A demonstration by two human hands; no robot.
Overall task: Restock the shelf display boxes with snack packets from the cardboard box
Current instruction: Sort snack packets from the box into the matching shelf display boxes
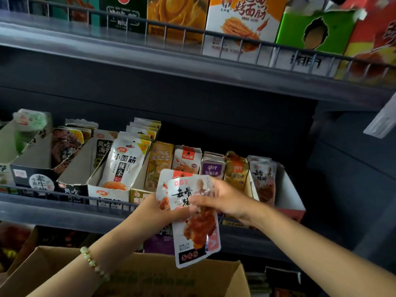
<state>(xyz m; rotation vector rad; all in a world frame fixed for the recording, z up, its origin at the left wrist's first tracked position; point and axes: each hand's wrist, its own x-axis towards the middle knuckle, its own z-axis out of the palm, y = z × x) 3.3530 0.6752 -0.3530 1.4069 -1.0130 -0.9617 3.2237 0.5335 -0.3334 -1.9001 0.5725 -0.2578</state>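
Note:
My left hand [156,213] grips a small stack of white snack packets [196,228] printed with red-brown meat, held in front of the middle shelf. My right hand [222,199] pinches the front packet of that stack near its upper right side. Behind the hands, a white display box [288,194] at the right end of the shelf row holds a few matching packets [264,181]. The open brown cardboard box [139,277] sits below, under my left forearm.
Along the middle shelf stand several other display boxes with snack packets, such as the white noodle-snack box [109,191] and purple packets [212,169]. A wire rail [64,197] runs along the shelf front. The upper shelf [192,67] carries tall cartons. A dark wall lies to the right.

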